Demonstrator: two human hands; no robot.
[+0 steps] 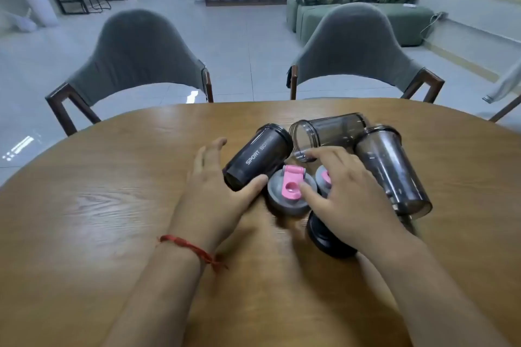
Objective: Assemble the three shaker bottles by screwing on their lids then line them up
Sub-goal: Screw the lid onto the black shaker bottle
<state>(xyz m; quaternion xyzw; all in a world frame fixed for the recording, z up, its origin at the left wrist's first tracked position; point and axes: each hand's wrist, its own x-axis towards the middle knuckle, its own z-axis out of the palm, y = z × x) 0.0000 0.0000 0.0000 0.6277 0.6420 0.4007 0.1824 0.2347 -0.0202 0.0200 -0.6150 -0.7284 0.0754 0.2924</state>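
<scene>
My left hand [217, 191] lay spread beside the bottle printed SPORT BOTTLE [258, 158], thumb against its lower end, the grip apart and closed on nothing. My right hand [342, 191] hovered low over the lids with fingers splayed, one fingertip touching the pink flap of the nearest lid [290, 191]; it too gripped nothing.

All three bottles lay on their sides on the wooden surface [112, 205], so I judged rolling the main risk: a nudge from either hand could have sent the printed bottle away to the left, or knocked the middle bottle [329, 129] against the right bottle [392, 169], which it touched. A second grey-and-pink lid [322, 177] sat half hidden under my fingers, and a dark round piece [324, 236] lay beneath my wrist; I could not tell whether that was the third lid. Reaching blind, I might have swept it toward me or caught the wrong lid. Starting a thread crooked on a bottle lying down seemed likely as well.

The middle bottle's open mouth faced me and looked empty. The smoky walls of the other two showed nothing certain inside.
</scene>
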